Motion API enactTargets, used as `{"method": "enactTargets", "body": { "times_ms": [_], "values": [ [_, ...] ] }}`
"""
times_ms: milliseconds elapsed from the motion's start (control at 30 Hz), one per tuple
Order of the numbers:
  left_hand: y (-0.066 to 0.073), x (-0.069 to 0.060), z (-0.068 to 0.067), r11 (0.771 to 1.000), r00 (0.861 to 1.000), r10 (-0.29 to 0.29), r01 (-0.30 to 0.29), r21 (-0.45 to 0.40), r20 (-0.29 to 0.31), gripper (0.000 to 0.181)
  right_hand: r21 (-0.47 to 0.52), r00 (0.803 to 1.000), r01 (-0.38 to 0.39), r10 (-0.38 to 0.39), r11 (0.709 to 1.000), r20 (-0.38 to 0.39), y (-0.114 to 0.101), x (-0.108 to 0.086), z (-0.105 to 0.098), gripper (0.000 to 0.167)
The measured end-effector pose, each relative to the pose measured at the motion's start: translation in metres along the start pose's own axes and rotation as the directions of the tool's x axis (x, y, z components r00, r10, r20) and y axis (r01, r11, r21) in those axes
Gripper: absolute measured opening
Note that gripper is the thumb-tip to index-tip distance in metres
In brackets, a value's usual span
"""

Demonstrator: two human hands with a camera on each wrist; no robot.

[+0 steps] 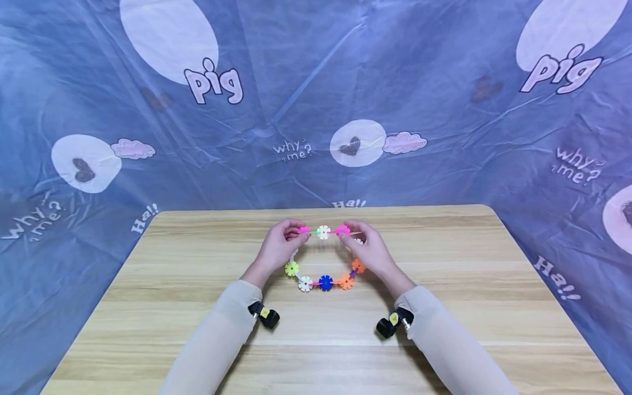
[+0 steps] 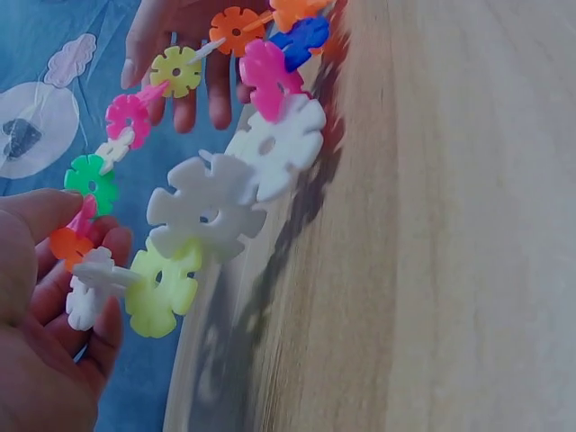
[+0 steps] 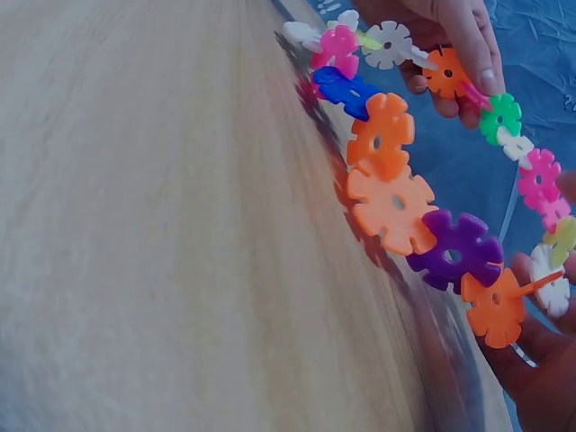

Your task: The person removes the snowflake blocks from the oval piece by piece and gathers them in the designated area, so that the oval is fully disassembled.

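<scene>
Several notched, flower-shaped plastic snowflake discs are slotted into one another in a closed ring, held up between both hands. My left hand (image 1: 282, 242) pinches the ring's far left part; in the left wrist view its thumb and fingers are around an orange disc (image 2: 70, 247). My right hand (image 1: 369, 247) grips the far right part by a pink disc (image 1: 343, 230). Between the hands sits a white disc (image 1: 323, 232). The near side sags, with a blue disc (image 1: 325, 283) between a white disc (image 1: 305, 283) and an orange disc (image 1: 346, 282). Fingers hide some discs.
Beneath the hands is a wood-grain table (image 1: 316, 351). A blue printed cloth (image 1: 306, 99) hangs behind it and along both sides. Small black cameras sit at the left wrist (image 1: 269, 318) and the right wrist (image 1: 386, 327).
</scene>
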State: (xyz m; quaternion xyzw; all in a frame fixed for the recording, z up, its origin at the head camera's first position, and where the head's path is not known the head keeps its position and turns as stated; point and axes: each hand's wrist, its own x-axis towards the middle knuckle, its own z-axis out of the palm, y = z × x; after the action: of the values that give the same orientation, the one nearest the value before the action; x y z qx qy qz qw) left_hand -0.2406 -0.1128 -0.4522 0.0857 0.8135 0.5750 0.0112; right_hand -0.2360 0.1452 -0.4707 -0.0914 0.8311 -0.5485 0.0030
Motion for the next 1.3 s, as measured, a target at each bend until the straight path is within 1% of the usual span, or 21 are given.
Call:
{"method": "enactTargets", "body": {
  "times_ms": [67, 167, 267, 333, 500, 567, 800, 900, 1133, 1300],
  "values": [
    [0.001, -0.002, 0.000, 1.000, 1.000, 0.011, -0.011, -0.010, -0.002, 0.034, 0.011, 1.000, -0.002, 0.002, 1.000, 0.024, 0.001, 0.000, -0.001, 0.058],
    [0.003, -0.005, 0.001, 0.999, 1.000, 0.029, -0.030, -0.015, -0.009, 0.034, 0.084, 0.997, -0.017, 0.010, 0.996, 0.079, 0.000, -0.001, -0.002, 0.057],
    [0.003, -0.007, 0.002, 0.998, 0.999, 0.049, -0.049, -0.026, -0.018, 0.037, 0.165, 0.992, -0.034, 0.012, 0.986, 0.129, -0.003, -0.002, -0.002, 0.052],
    [0.004, -0.008, 0.003, 0.998, 0.998, 0.058, -0.058, -0.028, -0.023, 0.038, 0.183, 0.990, -0.038, 0.012, 0.982, 0.142, -0.006, -0.003, -0.001, 0.047],
    [0.006, -0.011, 0.004, 0.997, 0.997, 0.075, -0.076, -0.028, -0.034, 0.038, 0.225, 0.992, -0.056, 0.028, 0.973, 0.124, -0.012, -0.004, 0.001, 0.041],
    [0.006, -0.012, 0.003, 0.996, 0.996, 0.081, -0.082, -0.027, -0.029, 0.038, 0.240, 0.993, -0.048, 0.020, 0.970, 0.116, -0.014, -0.005, 0.002, 0.040],
    [0.006, -0.017, 0.001, 0.995, 0.994, 0.097, -0.097, -0.005, 0.040, 0.045, 0.224, 0.995, -0.003, -0.019, 0.975, 0.094, -0.014, -0.009, 0.002, 0.036],
    [0.007, -0.019, 0.000, 0.995, 0.994, 0.095, -0.095, 0.006, 0.063, 0.044, 0.234, 0.995, 0.005, -0.028, 0.972, 0.095, -0.013, -0.011, 0.002, 0.035],
    [0.015, -0.020, 0.000, 0.991, 0.989, 0.116, -0.121, 0.051, 0.093, 0.042, 0.243, 0.995, 0.006, -0.030, 0.970, 0.094, -0.017, -0.014, 0.002, 0.034],
    [0.021, -0.019, 0.000, 0.987, 0.984, 0.133, -0.142, 0.070, 0.122, 0.041, 0.215, 0.995, 0.050, -0.068, 0.975, 0.074, -0.021, -0.016, 0.002, 0.035]
  ]
}}
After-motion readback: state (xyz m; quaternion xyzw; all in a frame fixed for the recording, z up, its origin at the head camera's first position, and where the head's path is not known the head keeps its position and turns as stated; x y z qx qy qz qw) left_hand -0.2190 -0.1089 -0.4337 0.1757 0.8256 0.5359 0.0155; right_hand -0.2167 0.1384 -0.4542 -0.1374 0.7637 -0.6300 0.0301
